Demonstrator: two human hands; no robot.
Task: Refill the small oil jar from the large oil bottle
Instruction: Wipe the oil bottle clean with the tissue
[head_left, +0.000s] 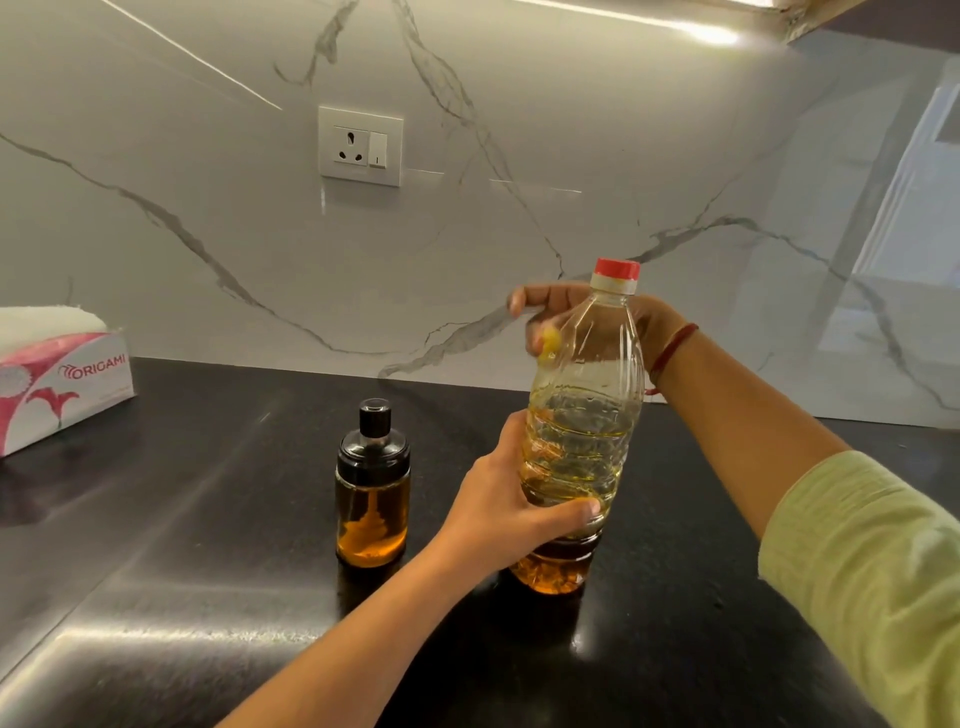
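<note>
The large clear oil bottle (579, 415) with a red cap (616, 269) stands upright on the black counter (208, 519), with pale oil in its lower part. My left hand (493, 499) grips its lower body, thumb across the near side. My right hand (550, 306) is behind the bottle's shoulder, just below the cap. Its fingers reach loosely out to the left and no thumb shows on the bottle's near side. The small glass oil jar (372, 499), with a black lid and amber oil up to its lid, stands to the left of the bottle, untouched.
A pink and white tissue box (57, 384) sits at the far left of the counter against the marble wall. A wall socket (361, 145) is mounted above the jar. Bare counter lies in front of the jar and the bottle.
</note>
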